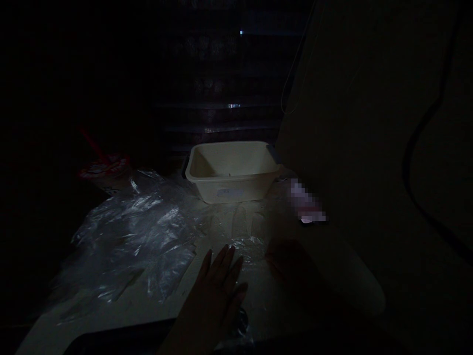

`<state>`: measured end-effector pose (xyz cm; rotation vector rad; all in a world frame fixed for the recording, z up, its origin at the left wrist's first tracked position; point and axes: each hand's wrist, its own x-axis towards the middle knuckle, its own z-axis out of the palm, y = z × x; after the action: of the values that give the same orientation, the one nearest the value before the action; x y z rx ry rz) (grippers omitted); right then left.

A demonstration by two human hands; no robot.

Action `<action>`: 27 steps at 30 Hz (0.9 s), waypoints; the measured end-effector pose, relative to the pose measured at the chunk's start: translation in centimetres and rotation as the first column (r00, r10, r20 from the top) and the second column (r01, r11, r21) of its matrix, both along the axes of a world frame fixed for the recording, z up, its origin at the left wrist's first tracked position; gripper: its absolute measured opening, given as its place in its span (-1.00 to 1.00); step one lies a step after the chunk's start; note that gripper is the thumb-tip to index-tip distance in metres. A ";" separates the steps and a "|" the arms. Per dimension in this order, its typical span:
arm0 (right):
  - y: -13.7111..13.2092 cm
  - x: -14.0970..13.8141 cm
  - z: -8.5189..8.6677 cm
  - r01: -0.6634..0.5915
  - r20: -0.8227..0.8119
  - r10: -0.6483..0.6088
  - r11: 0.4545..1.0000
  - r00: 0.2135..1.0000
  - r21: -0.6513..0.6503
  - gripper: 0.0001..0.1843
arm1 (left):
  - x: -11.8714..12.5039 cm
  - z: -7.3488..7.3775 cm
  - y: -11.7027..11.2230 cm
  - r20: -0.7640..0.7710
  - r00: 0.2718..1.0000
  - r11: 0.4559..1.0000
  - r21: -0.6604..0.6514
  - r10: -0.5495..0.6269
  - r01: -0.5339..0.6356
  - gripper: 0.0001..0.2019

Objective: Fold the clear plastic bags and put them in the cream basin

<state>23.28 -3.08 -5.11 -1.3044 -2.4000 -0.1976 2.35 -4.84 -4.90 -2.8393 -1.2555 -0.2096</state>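
The picture is very dark. My left hand (218, 283) lies palm down on the table, fingers stretched out and a little apart, its fingertips at a piece of clear plastic wrap (249, 249). To its right is my right hand (291, 261), mostly lost in shadow. Its fingers look curled and pinched at the right edge of the wrap. Just beyond the wrap, some pale, elongated shapes lie side by side on the table; what they are is too dim to make out. Something dark and shiny (242, 320) shows beside my left wrist.
A cream plastic basin (232, 187) with dark handles stands at the back. Crumpled clear plastic bags (136, 236) spread over the left of the table (155, 305). Behind them is a cup with a red straw (107, 167). A blurred-out phone-like object (306, 202) lies at the right.
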 end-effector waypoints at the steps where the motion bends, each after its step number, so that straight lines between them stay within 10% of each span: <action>1: 0.0 0.0 0.0 0.011 0.004 -0.011 1.000 1.000 0.012 -0.83 | 0.1 0.0 0.0 0.002 1.000 1.000 -0.003 0.004 -0.004 -0.54; 27: 0.0 0.1 0.6 0.024 -0.077 -0.033 0.993 0.996 -0.116 -0.76 | 0.2 0.2 0.0 0.015 1.000 0.997 -0.067 -0.025 0.026 -0.53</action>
<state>23.37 -3.03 -4.50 -1.3709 -2.3574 -0.0155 2.60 -4.80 -4.68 -2.9165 -1.2533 -0.1919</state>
